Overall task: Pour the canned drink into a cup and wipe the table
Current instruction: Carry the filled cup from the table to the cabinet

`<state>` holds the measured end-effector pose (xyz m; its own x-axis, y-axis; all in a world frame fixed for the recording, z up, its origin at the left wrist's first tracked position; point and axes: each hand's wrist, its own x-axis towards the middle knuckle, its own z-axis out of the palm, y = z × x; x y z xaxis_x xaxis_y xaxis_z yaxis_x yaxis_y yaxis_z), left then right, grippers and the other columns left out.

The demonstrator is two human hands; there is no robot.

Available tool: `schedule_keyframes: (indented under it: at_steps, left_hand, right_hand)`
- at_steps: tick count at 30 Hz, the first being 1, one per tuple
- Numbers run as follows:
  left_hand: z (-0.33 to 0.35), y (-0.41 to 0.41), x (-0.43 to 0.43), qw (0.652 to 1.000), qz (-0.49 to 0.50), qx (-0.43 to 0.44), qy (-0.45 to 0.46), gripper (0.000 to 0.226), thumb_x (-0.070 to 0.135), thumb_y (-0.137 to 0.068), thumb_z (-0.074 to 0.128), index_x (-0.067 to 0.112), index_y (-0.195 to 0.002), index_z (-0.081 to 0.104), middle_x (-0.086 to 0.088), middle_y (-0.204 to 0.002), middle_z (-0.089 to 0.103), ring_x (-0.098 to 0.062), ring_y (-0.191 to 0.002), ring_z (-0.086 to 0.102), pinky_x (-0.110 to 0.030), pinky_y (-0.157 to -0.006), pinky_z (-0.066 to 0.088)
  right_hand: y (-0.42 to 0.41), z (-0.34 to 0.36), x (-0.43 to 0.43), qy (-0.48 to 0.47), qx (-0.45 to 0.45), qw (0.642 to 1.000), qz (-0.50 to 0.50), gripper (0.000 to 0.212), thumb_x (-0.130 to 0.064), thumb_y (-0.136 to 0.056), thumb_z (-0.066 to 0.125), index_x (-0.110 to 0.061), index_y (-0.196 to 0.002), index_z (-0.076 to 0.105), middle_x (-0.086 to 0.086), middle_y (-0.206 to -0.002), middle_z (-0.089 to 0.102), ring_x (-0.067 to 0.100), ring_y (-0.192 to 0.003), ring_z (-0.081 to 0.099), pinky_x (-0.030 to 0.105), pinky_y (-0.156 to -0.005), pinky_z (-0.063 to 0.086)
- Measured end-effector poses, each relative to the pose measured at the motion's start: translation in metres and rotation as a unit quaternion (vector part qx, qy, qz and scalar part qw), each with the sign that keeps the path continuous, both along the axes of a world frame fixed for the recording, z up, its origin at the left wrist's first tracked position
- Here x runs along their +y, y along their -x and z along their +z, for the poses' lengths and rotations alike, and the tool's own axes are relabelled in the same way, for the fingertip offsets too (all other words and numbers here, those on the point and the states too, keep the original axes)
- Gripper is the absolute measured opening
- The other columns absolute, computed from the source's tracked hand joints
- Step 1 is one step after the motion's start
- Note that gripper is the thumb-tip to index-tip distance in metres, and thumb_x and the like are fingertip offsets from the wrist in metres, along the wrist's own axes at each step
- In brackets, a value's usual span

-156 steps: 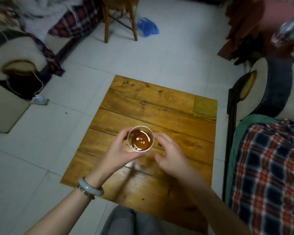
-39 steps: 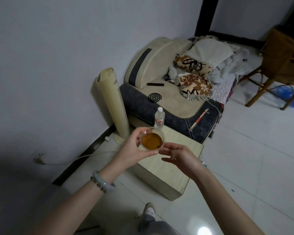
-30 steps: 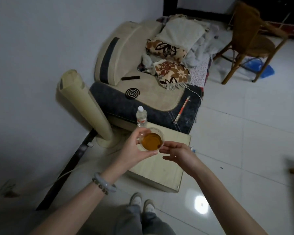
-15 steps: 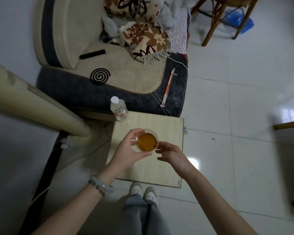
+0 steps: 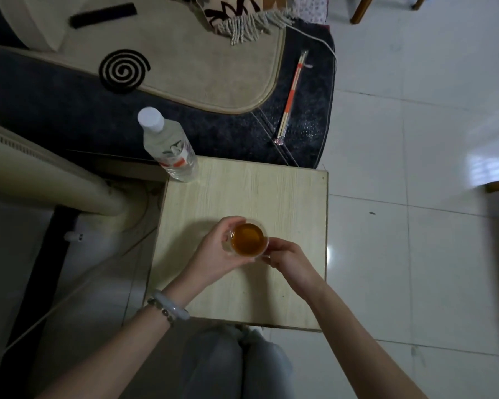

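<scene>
Left hand (image 5: pixel 218 256) wrapped around the side of the cup (image 5: pixel 247 239), thumb on the far wall, fingers curled under and behind; holding it upright, rim level. Right hand (image 5: pixel 290 262) half curled at the cup's right side, fingertips touching or just short of the rim, so steadying rather than carrying, though contact hard to confirm. Cup sitting directly between the two hands, over the middle of the small pale worktop (image 5: pixel 285 197); impossible to tell whether its base rests on the surface or hangs just above. Vertical axis, mouth facing the camera. Left hand clearly the bearing one, so any setting down probably turns on it.

Inside the cup: amber liquid, filled close to the brim, surface calm. At the worktop's far left corner, a clear capped bottle (image 5: pixel 169 146), apparently holding clear liquid, well apart from the cup. No can and no cloth in view; pouring apparently done, wiping not yet begun.
</scene>
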<state>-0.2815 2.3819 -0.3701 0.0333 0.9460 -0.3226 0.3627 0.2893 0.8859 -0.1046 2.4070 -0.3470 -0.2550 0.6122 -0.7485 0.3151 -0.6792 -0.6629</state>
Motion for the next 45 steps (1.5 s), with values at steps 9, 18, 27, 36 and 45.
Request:
schedule_keyframes:
  at_steps: [9, 18, 27, 36, 45]
  left_hand:
    - [-0.032, -0.003, -0.002, 1.0, 0.011, 0.012, 0.012, 0.079, 0.018, -0.059, 0.088, 0.047, -0.118, 0.043, 0.018, -0.122, 0.054, -0.001, -0.118, 0.049, -0.027, -0.099, 0.043]
    - [-0.035, -0.004, -0.002, 0.999, -0.002, 0.024, 0.025, 0.081, 0.015, -0.062, 0.086, 0.036, -0.126, 0.042, 0.013, -0.127, 0.051, -0.005, -0.121, 0.047, -0.026, -0.1, 0.041]
    - [0.034, 0.011, -0.019, 0.99, -0.009, 0.113, 0.085, 0.086, 0.015, -0.073, 0.078, 0.023, -0.142, 0.028, 0.002, -0.142, 0.042, -0.007, -0.127, 0.039, -0.036, -0.11, 0.034]
    - [0.212, 0.012, -0.024, 0.904, -0.195, 0.36, -0.124, 0.076, 0.018, -0.083, 0.064, 0.019, -0.146, 0.023, 0.002, -0.15, 0.029, -0.015, -0.138, 0.024, -0.028, -0.112, 0.016]
    - [0.349, -0.012, -0.034, 0.811, -0.211, 0.468, -0.279, 0.089, 0.02, -0.058, 0.084, 0.007, -0.136, 0.044, -0.01, -0.136, 0.052, -0.028, -0.122, 0.05, -0.041, -0.1, 0.04]
  right_hand:
    - [0.004, -0.026, 0.001, -0.011, -0.012, 1.0, 0.003, 0.041, 0.008, -0.081, 0.043, -0.009, -0.111, 0.067, 0.007, -0.104, 0.068, 0.023, -0.106, 0.057, 0.031, -0.091, 0.046]
    - [0.004, -0.03, 0.0, -0.016, -0.016, 1.0, 0.02, 0.042, 0.006, -0.083, 0.044, -0.01, -0.116, 0.065, 0.004, -0.108, 0.067, 0.019, -0.106, 0.057, 0.029, -0.092, 0.044]
    - [-0.005, 0.038, -0.007, -0.135, -0.207, 0.949, 0.193, 0.051, -0.007, -0.09, 0.047, -0.009, -0.14, 0.039, 0.009, -0.141, 0.043, 0.022, -0.128, 0.043, 0.026, -0.104, 0.035]
    - [-0.007, 0.213, -0.03, -0.337, -0.321, 0.835, 0.294, 0.06, -0.01, -0.088, 0.046, -0.006, -0.145, 0.026, 0.009, -0.145, 0.037, 0.024, -0.132, 0.034, 0.028, -0.104, 0.035]
    - [-0.024, 0.345, -0.08, -0.427, -0.388, 0.792, 0.199, 0.063, -0.013, -0.084, 0.054, -0.005, -0.142, 0.032, 0.012, -0.137, 0.047, 0.029, -0.123, 0.043, 0.033, -0.096, 0.04]
